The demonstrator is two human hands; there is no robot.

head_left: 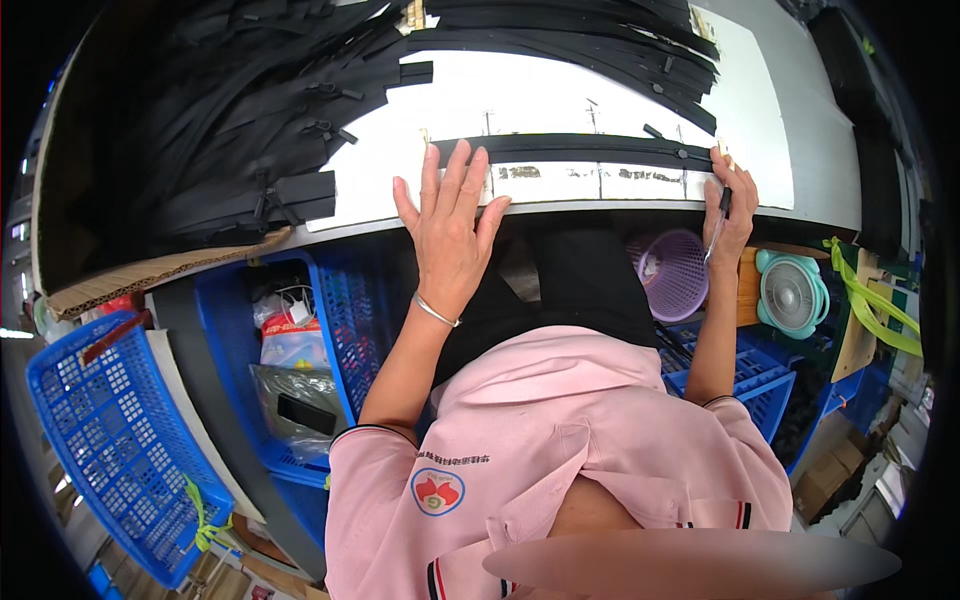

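A black zipper (570,151) lies straight across a white board (375,180) with marked lines, near the table's front edge. My left hand (450,225) lies flat with its fingers spread, the fingertips pressing on the zipper's left end. At the other end, my right hand (738,208) touches the zipper with its fingertips. A slim pen (715,232), black at one end and clear along its barrel, is held in that same hand. The zipper's slider and pull (683,154) sit close to the right hand.
Many black zippers (220,120) are heaped on the left, and more zippers (590,55) lie across the back. Below the table are a blue crate (335,350), a purple basket (672,285) and a small turquoise fan (793,293). Another blue basket (130,440) stands at far left.
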